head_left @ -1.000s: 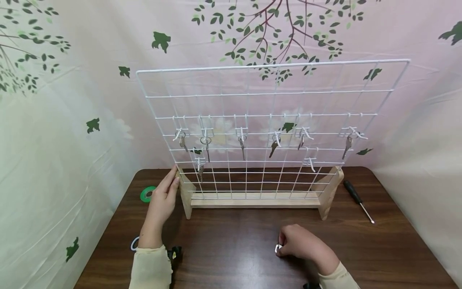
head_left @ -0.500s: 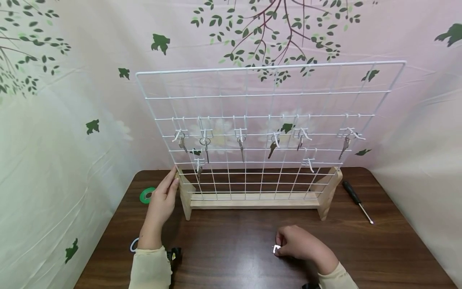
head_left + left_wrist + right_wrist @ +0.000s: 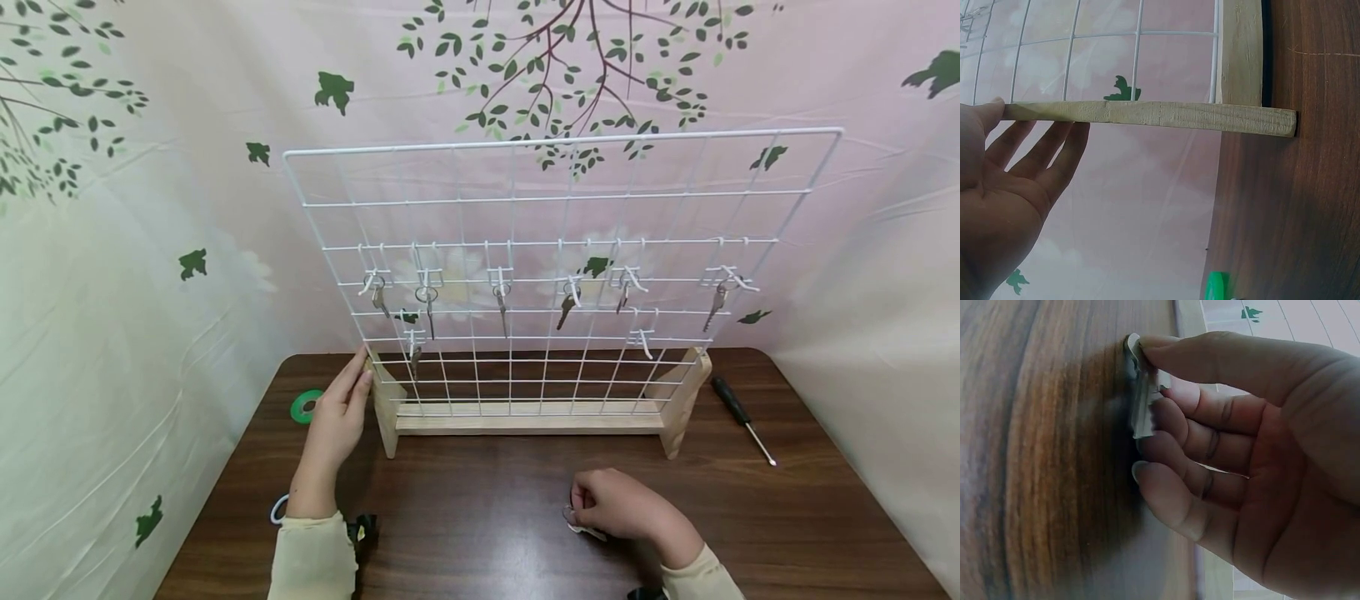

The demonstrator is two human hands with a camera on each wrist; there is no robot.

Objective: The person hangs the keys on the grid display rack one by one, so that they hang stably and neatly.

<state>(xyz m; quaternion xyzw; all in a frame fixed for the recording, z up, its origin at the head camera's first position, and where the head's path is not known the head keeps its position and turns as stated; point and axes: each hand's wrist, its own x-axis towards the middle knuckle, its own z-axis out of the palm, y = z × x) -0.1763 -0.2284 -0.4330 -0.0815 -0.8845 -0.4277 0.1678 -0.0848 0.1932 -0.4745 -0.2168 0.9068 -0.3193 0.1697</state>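
In the head view, my left hand holds the left side piece of a wooden stand that carries a white wire grid. The left wrist view shows the thumb on one face of that side piece and the fingers against the other. Low over the table in front of the stand, my right hand pinches a silver key between thumb and fingers. Its toothed blade points back under the palm, and a thin ring shows at the fingertips. Several keys hang on white hooks along the grid.
A lower hook at the grid's right bears no key. Right of the stand lies a black-handled screwdriver. A green tape roll and a white ring-shaped thing lie on the left. A printed cloth backdrop surrounds the table.
The key in my right hand has turned, so its blade now shows below the fingers. That hand has shifted slightly left; the left hand keeps its hold on the stand.
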